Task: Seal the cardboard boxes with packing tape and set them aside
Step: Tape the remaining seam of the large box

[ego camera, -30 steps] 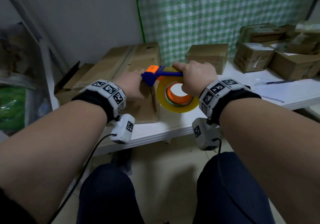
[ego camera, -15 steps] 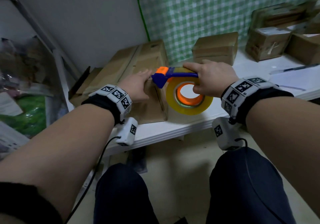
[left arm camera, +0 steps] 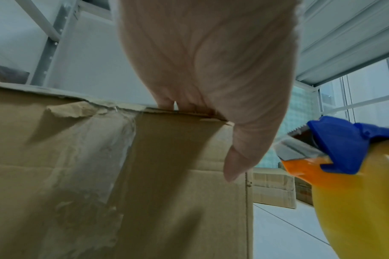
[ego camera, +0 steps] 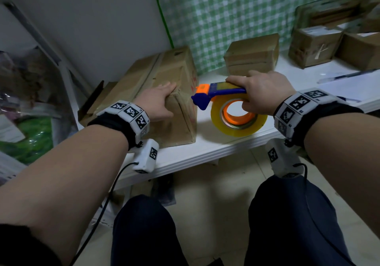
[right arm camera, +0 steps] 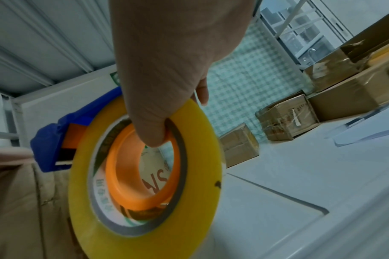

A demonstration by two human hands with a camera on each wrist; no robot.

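Creased brown cardboard box (ego camera: pixel 164 93), clear tape over its near seam, sits at the white shelf's (ego camera: pixel 205 150) left front edge. Left hand (ego camera: pixel 158 103) presses flat on it; right hand (ego camera: pixel 265 93) grips the yellow tape dispenser (ego camera: pixel 236 109) just beside the box.

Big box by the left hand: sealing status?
Done: big box shows tape along its top seam and down the near end. In hand: left hand rests on its top edge; right hand grips the tape dispenser beside it. Left: setting it aside.
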